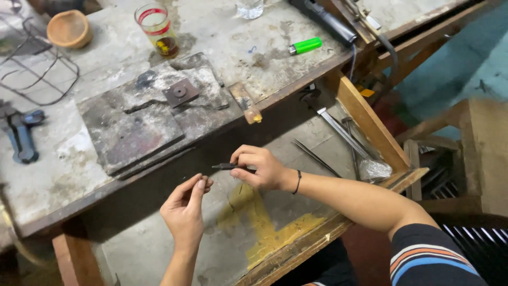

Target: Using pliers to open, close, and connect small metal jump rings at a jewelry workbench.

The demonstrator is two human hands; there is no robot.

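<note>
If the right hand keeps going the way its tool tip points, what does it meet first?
Probably the dark front edge of the workbench; the right hand aims its thin dark tool left, above the left hand. Depth unclear.

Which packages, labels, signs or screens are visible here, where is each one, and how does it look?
Printed drinking glass: far side of the workbench, upright, clear with red bands and a dark-and-yellow printed picture.
Clear plastic bag: right part of the lower tray, crumpled, transparent.
No signs or screens.

Counter point(63, 164), upper frame: green lighter point(305, 45), painted glass point(157, 30), wooden bowl point(69, 29), blue pliers point(21, 135), grey slabs point(132, 127).
</note>
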